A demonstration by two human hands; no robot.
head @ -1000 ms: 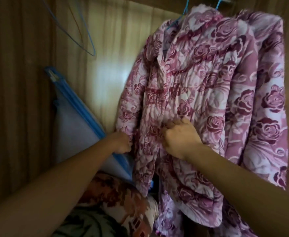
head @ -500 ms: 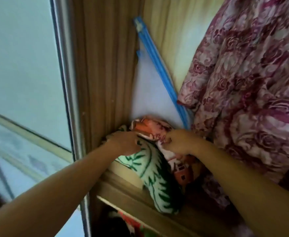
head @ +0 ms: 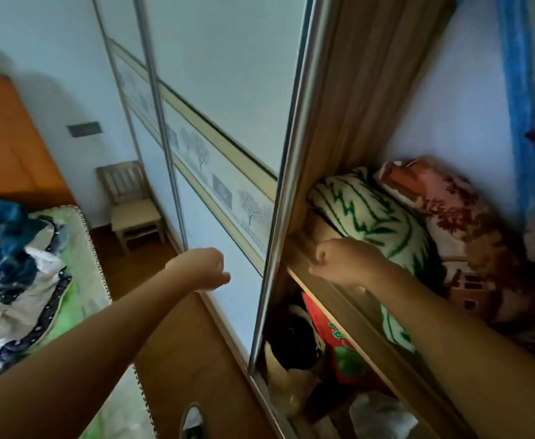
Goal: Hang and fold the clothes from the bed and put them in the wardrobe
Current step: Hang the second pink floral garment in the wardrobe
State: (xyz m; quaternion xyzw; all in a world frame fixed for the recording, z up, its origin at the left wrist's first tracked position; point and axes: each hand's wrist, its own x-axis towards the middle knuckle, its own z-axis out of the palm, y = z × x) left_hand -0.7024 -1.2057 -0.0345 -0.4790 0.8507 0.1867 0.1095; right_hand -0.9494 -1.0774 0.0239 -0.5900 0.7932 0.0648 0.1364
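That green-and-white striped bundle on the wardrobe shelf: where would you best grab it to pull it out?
Probably its near end, from the open front. The green-and-white bundle lies front to back between the wardrobe's side wall and the red floral bundle, so its flanks are shut in. The near end reaches the shelf edge; a grip over and under that roll should work.

Soft daylight brightens the sliding door around eleven o'clock; the wardrobe shelf toward four sits dim, edges bowed, slightly smeared.
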